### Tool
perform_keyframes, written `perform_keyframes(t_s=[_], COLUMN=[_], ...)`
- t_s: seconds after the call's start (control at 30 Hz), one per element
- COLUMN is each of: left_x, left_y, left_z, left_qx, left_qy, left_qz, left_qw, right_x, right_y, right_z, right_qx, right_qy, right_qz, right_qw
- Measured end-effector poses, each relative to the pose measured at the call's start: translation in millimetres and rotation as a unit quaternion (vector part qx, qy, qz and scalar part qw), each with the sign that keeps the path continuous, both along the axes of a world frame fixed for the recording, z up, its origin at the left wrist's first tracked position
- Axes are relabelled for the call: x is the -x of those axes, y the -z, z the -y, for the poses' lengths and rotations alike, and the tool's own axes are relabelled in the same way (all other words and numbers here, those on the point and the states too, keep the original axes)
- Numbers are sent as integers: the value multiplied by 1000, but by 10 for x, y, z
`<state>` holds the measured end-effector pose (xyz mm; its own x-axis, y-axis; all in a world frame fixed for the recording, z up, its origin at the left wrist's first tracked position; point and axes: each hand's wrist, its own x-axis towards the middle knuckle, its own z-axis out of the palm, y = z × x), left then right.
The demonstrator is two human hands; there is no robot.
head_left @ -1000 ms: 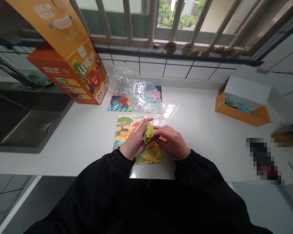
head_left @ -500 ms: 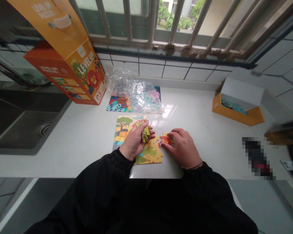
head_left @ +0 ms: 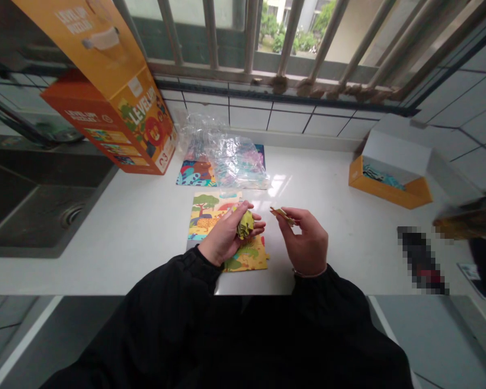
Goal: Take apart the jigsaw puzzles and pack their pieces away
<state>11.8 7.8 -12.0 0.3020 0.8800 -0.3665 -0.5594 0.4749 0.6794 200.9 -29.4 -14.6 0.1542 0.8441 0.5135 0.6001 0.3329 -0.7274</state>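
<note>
Plainly, in the head view the left hand (head_left: 222,240) cradles a small bundle of yellow-green puzzle pieces (head_left: 246,222), thumb over it and fingers loosely curled beneath, probably to keep the loose pieces together within reach of the other side. The right hand (head_left: 310,243) pinches a thin bit of puzzle (head_left: 282,215) between thumb and fingertips, raised and seen almost edge-on, so whether it is one piece or several I cannot tell; that light grip likely leaves its rim free. The joined puzzle section (head_left: 204,208) lies flat on the counter (head_left: 328,200), partly under the left hand, near the counter's front edge at six o'clock, presumably for easy reach. A knob juts from its side at three o'clock. From that section, crinkled clear plastic (head_left: 238,162) sits at twelve, over a colourful picture sheet (head_left: 192,175), perhaps set back to spare the working spot. The tall orange box (head_left: 154,121) stands upright between ten and eleven, and the sink (head_left: 44,216) opens at nine, its rim an edge where a stray piece could drop. Between two and three stands the small open box (head_left: 389,189) with teal pieces (head_left: 383,177) inside. Room for moving looks widest from one to three o'clock, short of that box; toward twelve, the plastic crowds it.
</note>
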Motion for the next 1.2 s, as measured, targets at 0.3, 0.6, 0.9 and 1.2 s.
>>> perform_keyframes(t_s=[0.3,0.6,0.9,1.2], left_x=[-9,15,95,39], left_y=[16,-22,-18,29], left_z=[5,15,-75,-94], left_qx=[-36,-50,-54,-79], left_qy=[-40,-11,-210,-222], left_qz=[-4,7,-55,-97], left_qw=[999,999,975,967], right_x=[321,278,212,285], right_y=[105,115,211,182], right_z=[-89,-62,41,-62], right_qx=[7,26,106,171], right_qy=[-195,-191,-58,-57], right_qz=[143,181,246,130], right_qw=[970,964,962,975])
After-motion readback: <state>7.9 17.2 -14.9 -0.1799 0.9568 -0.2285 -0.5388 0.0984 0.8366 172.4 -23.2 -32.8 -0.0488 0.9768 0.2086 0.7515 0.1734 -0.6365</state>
